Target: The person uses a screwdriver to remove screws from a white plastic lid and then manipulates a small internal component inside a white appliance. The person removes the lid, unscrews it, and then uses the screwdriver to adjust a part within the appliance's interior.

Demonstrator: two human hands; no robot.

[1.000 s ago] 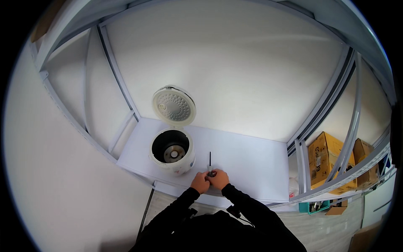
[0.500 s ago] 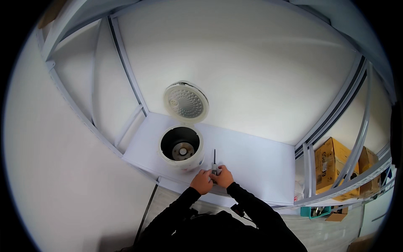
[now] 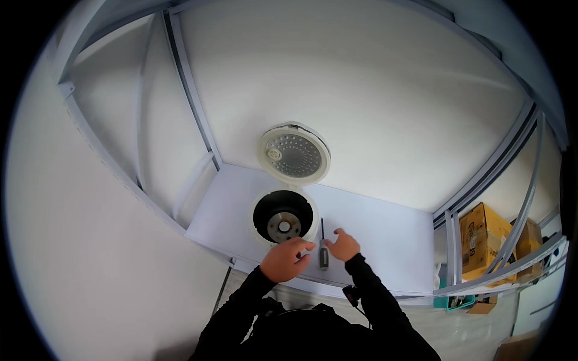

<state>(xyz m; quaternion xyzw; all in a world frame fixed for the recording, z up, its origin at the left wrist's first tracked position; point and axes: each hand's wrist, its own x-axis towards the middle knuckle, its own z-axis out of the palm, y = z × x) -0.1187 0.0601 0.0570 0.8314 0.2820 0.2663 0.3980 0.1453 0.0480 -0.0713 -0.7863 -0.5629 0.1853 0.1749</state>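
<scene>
A white rice cooker (image 3: 254,233) stands on the white table with its lid (image 3: 295,157) raised. Its dark inside has no inner pot, so the round metal heating plate (image 3: 283,227) shows at the bottom. Just right of the cooker, a screwdriver (image 3: 324,259) with a grey handle lies on the table, its shaft pointing away from me. My left hand (image 3: 285,260) is open at the cooker's front rim, thumb and fingers apart, holding nothing. On the screwdriver's right side, my right hand (image 3: 345,245) is also open; whether its thumb touches the handle I cannot tell.
The white table (image 3: 385,240) runs on to the right, with a white wall panel behind it. Grey metal frame posts (image 3: 454,246) stand at its right end. Beyond them are cardboard boxes (image 3: 481,237) and a teal bin (image 3: 453,302) lower down.
My hands have come apart and let go of the screwdriver, which now lies on the table. My left hand has moved toward the cooker's front. The view has shifted, so the cooker appears further right.
</scene>
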